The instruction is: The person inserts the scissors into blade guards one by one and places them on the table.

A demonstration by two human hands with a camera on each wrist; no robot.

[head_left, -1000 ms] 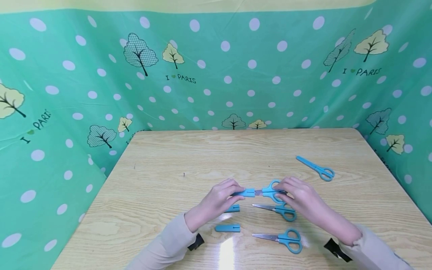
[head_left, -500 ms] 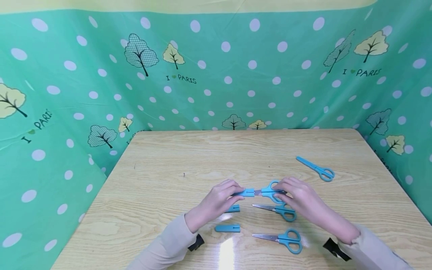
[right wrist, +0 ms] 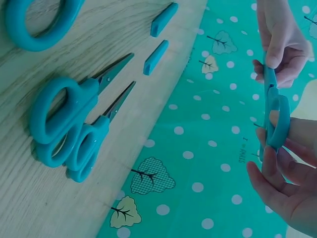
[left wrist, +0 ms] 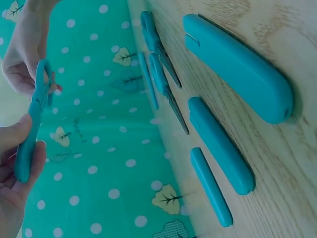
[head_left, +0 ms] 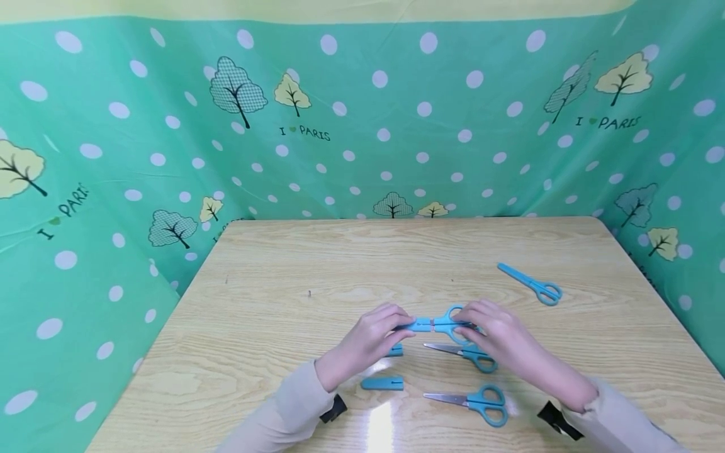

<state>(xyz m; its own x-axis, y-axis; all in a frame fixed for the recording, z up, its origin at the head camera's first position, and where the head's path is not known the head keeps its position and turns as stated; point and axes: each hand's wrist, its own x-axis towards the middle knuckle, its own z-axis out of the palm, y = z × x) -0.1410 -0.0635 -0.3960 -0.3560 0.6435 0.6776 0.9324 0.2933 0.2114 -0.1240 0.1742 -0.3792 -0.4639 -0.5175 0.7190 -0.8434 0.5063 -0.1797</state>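
Observation:
Between my hands, a pair of blue-handled scissors [head_left: 446, 324] sits in a blue blade cover [head_left: 421, 324], with only a thin gap at the handle. My left hand [head_left: 367, 338] pinches the cover between thumb and fingers, as the left wrist view also shows. The right hand [head_left: 498, 328] grips the scissors by the finger loops. Below them on the table lie bare-bladed scissors [head_left: 478, 357] and another bare pair [head_left: 481, 402], blades pointing left. Facing those are a blue cover [head_left: 382, 383] and another cover [head_left: 396, 350], partly hidden by the left hand.
A covered pair of scissors [head_left: 530, 284] lies farther back on the right of the wooden table [head_left: 272, 258]. The right wrist view shows one more scissors handle [right wrist: 42, 25] at its corner. A green dotted cloth [head_left: 351, 113] hangs behind the table.
The strip of blade between the held scissors' handle and the cover has shrunk to a thin gap. Both hands have moved slightly closer together.

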